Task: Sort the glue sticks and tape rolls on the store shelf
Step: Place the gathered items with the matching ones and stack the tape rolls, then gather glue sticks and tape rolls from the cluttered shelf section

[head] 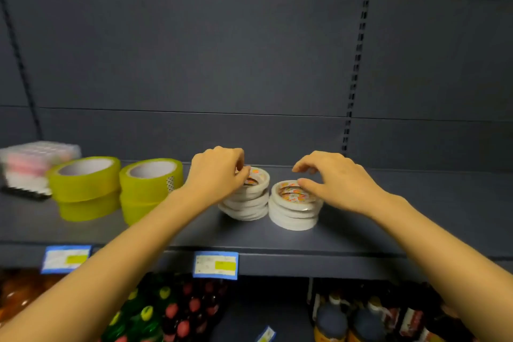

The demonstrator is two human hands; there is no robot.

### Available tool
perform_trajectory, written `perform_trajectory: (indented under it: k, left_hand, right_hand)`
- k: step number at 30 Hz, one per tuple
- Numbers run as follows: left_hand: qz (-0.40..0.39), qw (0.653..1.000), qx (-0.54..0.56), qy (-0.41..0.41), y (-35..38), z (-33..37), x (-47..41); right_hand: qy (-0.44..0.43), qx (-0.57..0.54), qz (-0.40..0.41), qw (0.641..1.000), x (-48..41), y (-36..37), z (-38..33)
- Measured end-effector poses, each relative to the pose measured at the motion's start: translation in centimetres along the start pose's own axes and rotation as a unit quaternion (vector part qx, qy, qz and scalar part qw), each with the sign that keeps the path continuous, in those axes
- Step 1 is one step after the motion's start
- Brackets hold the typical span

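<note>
Two tape stacks (pixel 291 216); left hand (pixel 218 175) on one, right hand (pixel 337 179) on other

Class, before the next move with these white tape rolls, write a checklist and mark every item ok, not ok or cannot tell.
1. Left white stack straight: not ok, it leans.
2. Right white stack straight: ok.
3. Left hand grip on its top roll: ok.
4. Right hand grip: cannot tell; thumb rests on top.
5. Yellow tape stacks upright: ok.
6. Far-left pack holds glue sticks: cannot tell, blurred.
</note>
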State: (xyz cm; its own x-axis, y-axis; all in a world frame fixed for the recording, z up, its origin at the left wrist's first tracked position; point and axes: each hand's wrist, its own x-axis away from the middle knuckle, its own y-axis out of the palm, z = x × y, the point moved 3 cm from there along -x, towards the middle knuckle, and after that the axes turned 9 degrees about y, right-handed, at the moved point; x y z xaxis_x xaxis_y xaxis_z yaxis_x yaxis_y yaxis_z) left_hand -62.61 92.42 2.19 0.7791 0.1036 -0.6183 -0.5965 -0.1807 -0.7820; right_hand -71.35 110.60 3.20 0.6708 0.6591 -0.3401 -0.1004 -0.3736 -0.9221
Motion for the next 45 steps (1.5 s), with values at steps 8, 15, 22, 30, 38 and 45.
perform_trajectory:
  k: [8, 15, 22, 30, 38, 45]
  left_hand:
    - [-0.031, 0.976, -0.087, -0.197, -6.8, -6.9, 13.6]
    - [-0.051, 0.930, -0.188, -0.312, -13.8, -10.1, 25.3]
    - [-0.057, 0.900, -0.238, -0.359, -19.1, -14.4, 33.2]
    - [-0.070, 0.894, -0.255, -0.363, -24.3, -23.8, 40.2]
    - [-0.070, 0.903, -0.229, -0.356, -28.1, -34.4, 45.5]
    - [-0.053, 0.902, -0.203, -0.377, -28.6, -43.0, 49.3]
  right_hand:
    - [-0.221, -0.092, -0.047, 0.970, -0.4, 3.6, -11.6]
    - [-0.355, -0.141, -0.082, 0.920, 2.4, 7.2, -23.8]
    - [-0.419, -0.155, -0.085, 0.891, 4.7, 9.5, -34.6]
    - [-0.430, -0.158, -0.086, 0.884, 5.3, 11.1, -48.6]
    - [-0.406, -0.152, -0.098, 0.896, 5.2, 13.4, -61.9]
    - [-0.396, -0.134, -0.112, 0.901, 1.8, 16.7, -70.4]
